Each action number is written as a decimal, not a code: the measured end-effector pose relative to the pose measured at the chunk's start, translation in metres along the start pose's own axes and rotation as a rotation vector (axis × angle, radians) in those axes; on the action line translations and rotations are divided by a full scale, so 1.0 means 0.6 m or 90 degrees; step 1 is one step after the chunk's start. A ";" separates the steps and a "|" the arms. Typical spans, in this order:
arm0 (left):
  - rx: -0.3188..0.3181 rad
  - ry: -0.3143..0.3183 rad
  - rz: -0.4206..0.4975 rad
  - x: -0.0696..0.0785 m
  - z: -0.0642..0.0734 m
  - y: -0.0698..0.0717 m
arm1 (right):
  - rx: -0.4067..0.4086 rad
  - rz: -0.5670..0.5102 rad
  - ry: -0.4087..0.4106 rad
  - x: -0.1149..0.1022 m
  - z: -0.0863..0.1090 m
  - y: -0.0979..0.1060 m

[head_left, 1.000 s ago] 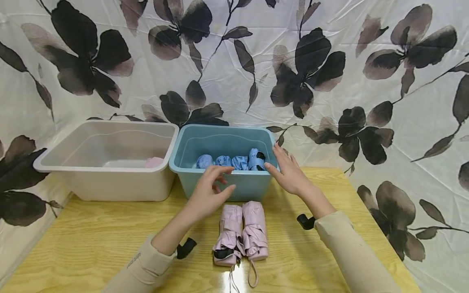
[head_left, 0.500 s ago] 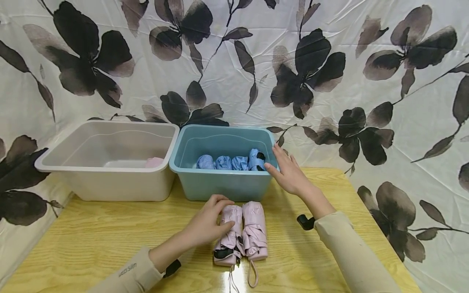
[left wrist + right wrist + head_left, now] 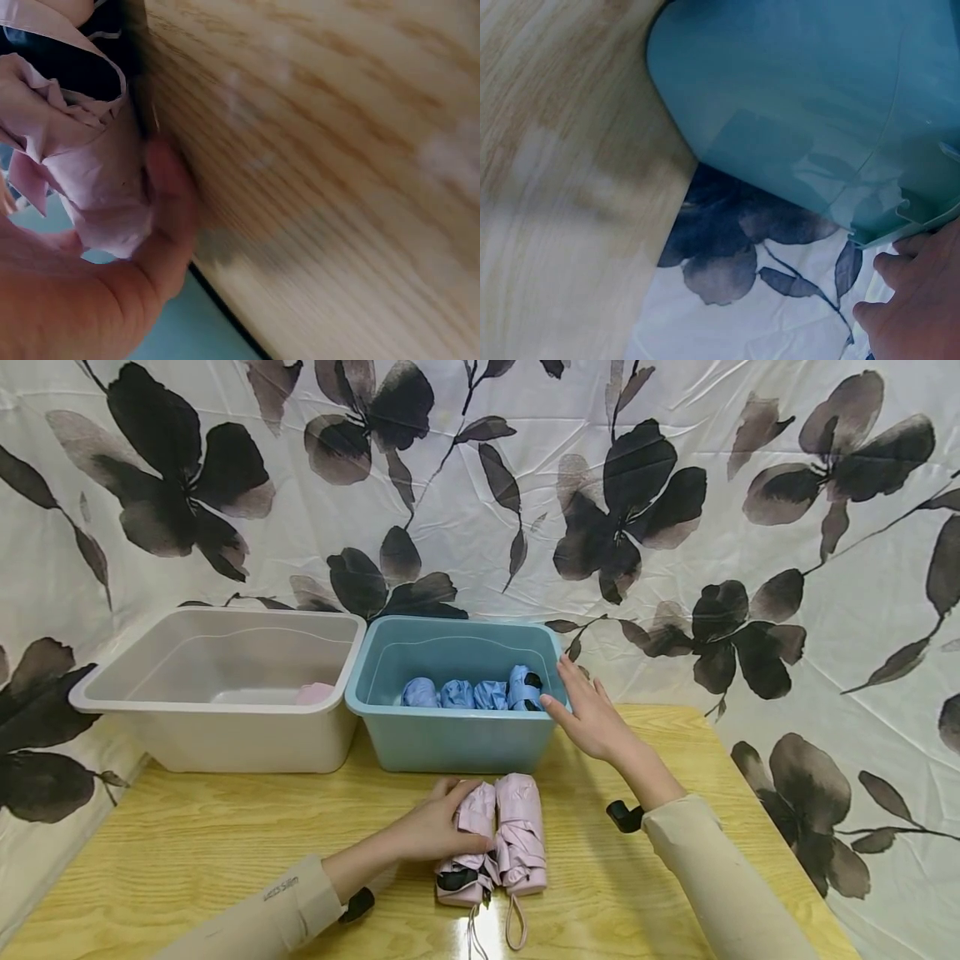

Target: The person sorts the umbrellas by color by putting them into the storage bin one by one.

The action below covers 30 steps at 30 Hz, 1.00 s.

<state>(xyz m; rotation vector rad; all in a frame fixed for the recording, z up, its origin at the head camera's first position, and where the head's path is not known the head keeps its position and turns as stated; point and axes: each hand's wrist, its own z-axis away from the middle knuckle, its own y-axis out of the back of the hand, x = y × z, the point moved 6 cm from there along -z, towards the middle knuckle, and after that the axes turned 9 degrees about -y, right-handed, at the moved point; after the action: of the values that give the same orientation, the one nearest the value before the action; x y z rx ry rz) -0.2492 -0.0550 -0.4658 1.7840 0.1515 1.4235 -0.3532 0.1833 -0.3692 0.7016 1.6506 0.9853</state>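
Observation:
Two pink folding umbrellas lie side by side on the table, wrist cords toward me. Around the left pink umbrella (image 3: 476, 814) my left hand (image 3: 429, 828) curls, thumb over its near part and fingers at its far end. The left wrist view shows that umbrella (image 3: 105, 180) close up, with my left hand (image 3: 82, 300) wrapped about its end. The right pink umbrella (image 3: 519, 827) lies just beside it, untouched. My right hand (image 3: 594, 720) rests with straight fingers at the right rim of the blue tub (image 3: 465, 745); its fingertips touch that rim in the right wrist view.
Several rolled blue umbrellas (image 3: 491, 695) stand in a row inside the blue tub. Left of it is a grey-white tub (image 3: 240, 739) with a pink item (image 3: 314, 694) inside. A floral cloth (image 3: 487, 485) hangs behind the wooden table (image 3: 247, 827).
My left hand has come down from in front of the blue tub to the left pink umbrella and taken hold of it. My right hand has stayed at the rim.

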 end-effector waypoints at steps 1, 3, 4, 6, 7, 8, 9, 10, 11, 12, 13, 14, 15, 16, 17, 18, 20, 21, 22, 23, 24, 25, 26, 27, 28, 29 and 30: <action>0.002 0.006 0.016 0.000 -0.001 -0.001 | -0.001 -0.001 0.001 -0.001 0.000 0.000; 0.010 0.010 0.043 0.000 -0.003 -0.003 | -0.001 -0.002 0.003 -0.003 0.001 0.000; 0.016 0.010 0.051 0.000 -0.003 -0.004 | -0.003 -0.003 0.004 -0.003 0.001 0.000; 0.029 0.009 0.064 0.000 -0.004 -0.005 | -0.005 -0.004 0.005 -0.004 0.001 0.000; 0.036 0.007 0.067 0.000 -0.004 -0.005 | -0.004 -0.006 0.006 -0.005 0.001 0.001; 0.042 0.006 0.070 -0.001 -0.004 -0.005 | -0.003 -0.008 0.006 -0.005 0.002 0.002; 0.048 0.005 0.072 -0.001 -0.004 -0.005 | -0.002 -0.009 0.006 -0.004 0.002 0.002; 0.053 0.005 0.072 -0.001 -0.004 -0.005 | -0.002 -0.009 0.006 -0.004 0.001 0.002; 0.058 0.005 0.074 -0.001 -0.003 -0.005 | -0.001 -0.011 0.005 -0.004 0.002 0.003; 0.062 0.005 0.074 -0.001 -0.003 -0.005 | -0.001 -0.011 0.004 -0.004 0.003 0.003; 0.065 0.003 0.075 -0.001 -0.002 -0.004 | 0.000 -0.011 0.003 -0.003 0.003 0.004; 0.068 0.002 0.076 0.000 -0.001 -0.004 | 0.000 -0.010 0.002 -0.002 0.003 0.003; 0.071 0.000 0.073 0.001 0.000 -0.004 | -0.001 -0.008 0.002 -0.002 0.002 0.003; 0.074 -0.002 0.071 0.001 0.002 -0.004 | -0.002 -0.009 0.002 -0.002 0.002 0.002; 0.078 -0.004 0.069 0.002 0.003 -0.003 | -0.001 -0.009 0.002 -0.003 0.003 0.002; 0.081 -0.008 0.068 0.004 0.005 -0.002 | -0.002 -0.009 0.001 -0.003 0.003 0.002; 0.089 -0.013 0.071 0.008 0.009 -0.001 | -0.002 -0.009 0.000 -0.004 0.004 0.002; 0.094 -0.015 0.073 0.011 0.011 0.000 | -0.002 -0.008 -0.001 -0.003 0.004 0.001; 0.098 -0.017 0.075 0.013 0.014 0.001 | -0.003 -0.007 -0.001 -0.004 0.004 0.001; 0.101 -0.019 0.078 0.015 0.017 0.002 | -0.002 -0.007 -0.002 -0.003 0.004 0.001; 0.105 -0.022 0.081 0.017 0.019 0.003 | -0.002 -0.006 -0.002 -0.003 0.004 0.001; 0.108 -0.025 0.084 0.018 0.021 0.003 | -0.002 -0.006 -0.002 -0.003 0.004 0.001; 0.111 -0.025 0.088 0.020 0.024 0.004 | -0.001 -0.006 -0.001 -0.003 0.004 0.001; 0.114 -0.027 0.087 0.021 0.026 0.005 | -0.001 -0.007 -0.001 -0.004 0.004 0.001; 0.118 -0.029 0.089 0.021 0.029 0.005 | -0.001 -0.008 0.000 -0.004 0.004 0.001; 0.122 -0.031 0.093 0.022 0.031 0.006 | 0.000 -0.008 -0.001 -0.004 0.004 0.001; 0.126 -0.033 0.096 0.022 0.034 0.006 | 0.000 -0.008 0.000 -0.004 0.004 0.000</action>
<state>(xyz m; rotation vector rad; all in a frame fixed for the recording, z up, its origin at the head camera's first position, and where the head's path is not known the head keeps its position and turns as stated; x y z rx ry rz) -0.2287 -0.0605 -0.4536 2.0288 0.1375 1.5095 -0.3505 0.1822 -0.3682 0.6909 1.6529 0.9769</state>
